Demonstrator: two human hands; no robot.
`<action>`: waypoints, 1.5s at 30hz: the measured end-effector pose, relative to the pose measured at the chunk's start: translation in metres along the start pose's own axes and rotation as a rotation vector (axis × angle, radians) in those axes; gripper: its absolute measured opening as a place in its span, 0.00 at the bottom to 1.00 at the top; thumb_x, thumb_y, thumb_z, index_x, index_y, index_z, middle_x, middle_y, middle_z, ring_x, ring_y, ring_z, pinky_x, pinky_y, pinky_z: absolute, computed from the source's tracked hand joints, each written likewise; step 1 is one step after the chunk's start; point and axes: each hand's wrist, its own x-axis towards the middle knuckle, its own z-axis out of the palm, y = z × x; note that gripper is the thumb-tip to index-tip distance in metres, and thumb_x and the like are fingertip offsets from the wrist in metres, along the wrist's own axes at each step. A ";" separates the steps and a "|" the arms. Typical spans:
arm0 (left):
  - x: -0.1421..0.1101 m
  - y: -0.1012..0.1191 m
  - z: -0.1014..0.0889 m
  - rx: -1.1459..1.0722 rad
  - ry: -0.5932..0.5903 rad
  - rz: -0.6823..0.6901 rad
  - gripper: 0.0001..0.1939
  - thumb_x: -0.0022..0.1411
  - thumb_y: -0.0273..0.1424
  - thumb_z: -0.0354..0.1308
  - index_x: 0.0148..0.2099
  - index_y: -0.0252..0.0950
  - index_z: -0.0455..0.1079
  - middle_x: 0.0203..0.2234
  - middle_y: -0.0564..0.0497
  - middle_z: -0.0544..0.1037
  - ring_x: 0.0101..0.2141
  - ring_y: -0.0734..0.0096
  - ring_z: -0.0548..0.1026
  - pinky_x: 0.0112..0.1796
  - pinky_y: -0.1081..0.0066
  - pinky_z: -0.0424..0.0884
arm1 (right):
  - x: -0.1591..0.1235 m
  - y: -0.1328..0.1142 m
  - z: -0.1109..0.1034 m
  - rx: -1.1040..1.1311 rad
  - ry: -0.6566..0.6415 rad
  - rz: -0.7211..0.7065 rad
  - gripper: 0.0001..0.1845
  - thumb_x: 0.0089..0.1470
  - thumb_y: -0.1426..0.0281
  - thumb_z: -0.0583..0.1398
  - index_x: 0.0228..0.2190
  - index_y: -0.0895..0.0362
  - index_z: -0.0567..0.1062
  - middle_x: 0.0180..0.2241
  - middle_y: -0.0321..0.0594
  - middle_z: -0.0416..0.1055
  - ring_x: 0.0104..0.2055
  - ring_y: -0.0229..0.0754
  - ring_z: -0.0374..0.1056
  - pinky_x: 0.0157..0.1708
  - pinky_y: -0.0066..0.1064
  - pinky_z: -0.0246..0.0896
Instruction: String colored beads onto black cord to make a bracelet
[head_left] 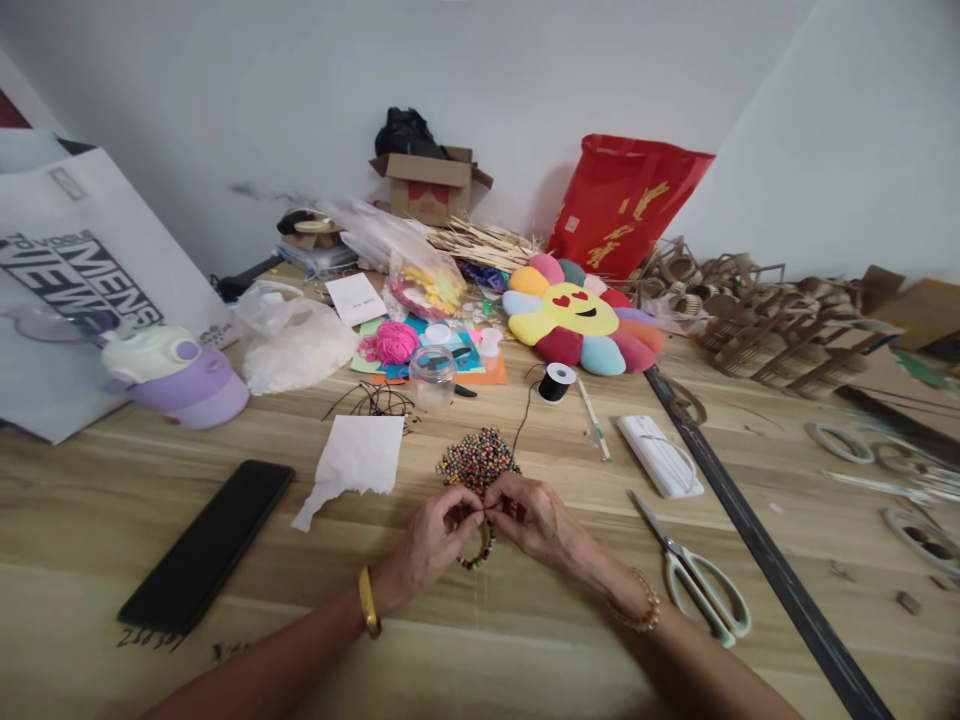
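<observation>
My left hand [431,535] and my right hand [541,520] meet at the middle of the table, thumbs and fingertips pinched close together. Between them they hold the cord ends of a string of beads [475,565], which hangs as a small multicoloured loop below the fingers. The exact grip on the thin cord is partly hidden by the fingertips. Just beyond the hands lies a pile of loose colourful beads [480,455]. A dark cord runs from behind the right hand towards a spool of black cord [556,382].
Scissors [694,575] and a white power bank [656,455] lie to the right, beside a black strip [757,540]. At left are a phone [206,545] and torn white paper [364,455]. A glass jar [433,378], pink yarn [395,342] and a flower cushion [583,312] stand farther back.
</observation>
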 end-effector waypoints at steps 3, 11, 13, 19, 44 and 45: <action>0.000 0.002 -0.001 0.002 -0.008 0.001 0.07 0.59 0.31 0.53 0.31 0.34 0.68 0.24 0.51 0.74 0.28 0.69 0.71 0.32 0.72 0.67 | 0.000 0.001 0.001 -0.021 -0.004 0.019 0.03 0.54 0.76 0.58 0.31 0.58 0.73 0.25 0.35 0.70 0.24 0.33 0.60 0.25 0.24 0.52; 0.001 -0.003 0.001 -0.006 -0.012 -0.008 0.04 0.55 0.27 0.53 0.31 0.34 0.69 0.24 0.50 0.74 0.27 0.71 0.72 0.30 0.73 0.68 | 0.001 0.002 -0.003 0.109 -0.110 0.106 0.06 0.56 0.73 0.55 0.31 0.59 0.72 0.24 0.33 0.66 0.25 0.33 0.56 0.24 0.23 0.49; 0.001 -0.004 0.001 -0.009 -0.016 -0.014 0.04 0.54 0.27 0.53 0.31 0.33 0.69 0.24 0.50 0.74 0.26 0.71 0.72 0.30 0.73 0.68 | 0.002 0.002 -0.004 0.180 -0.137 0.133 0.06 0.57 0.71 0.55 0.32 0.59 0.71 0.24 0.32 0.64 0.25 0.33 0.54 0.24 0.23 0.47; 0.003 0.002 -0.002 -0.069 -0.039 -0.026 0.04 0.53 0.28 0.54 0.30 0.34 0.68 0.24 0.51 0.74 0.26 0.71 0.71 0.29 0.73 0.68 | 0.004 0.006 -0.006 0.421 -0.214 0.214 0.10 0.56 0.64 0.57 0.31 0.60 0.70 0.23 0.33 0.62 0.25 0.33 0.55 0.24 0.24 0.49; 0.003 -0.004 0.000 -0.060 -0.045 -0.143 0.03 0.51 0.24 0.55 0.28 0.33 0.69 0.22 0.52 0.73 0.26 0.71 0.70 0.29 0.74 0.67 | 0.000 0.006 0.005 -0.079 -0.076 0.026 0.05 0.50 0.78 0.57 0.28 0.59 0.72 0.23 0.34 0.68 0.22 0.32 0.58 0.24 0.23 0.50; 0.003 -0.004 0.000 -0.060 -0.047 -0.139 0.03 0.51 0.24 0.55 0.28 0.33 0.69 0.23 0.51 0.74 0.26 0.71 0.71 0.29 0.74 0.67 | 0.000 0.007 0.004 -0.066 -0.090 0.036 0.05 0.50 0.77 0.57 0.28 0.59 0.72 0.23 0.34 0.68 0.22 0.32 0.57 0.23 0.23 0.49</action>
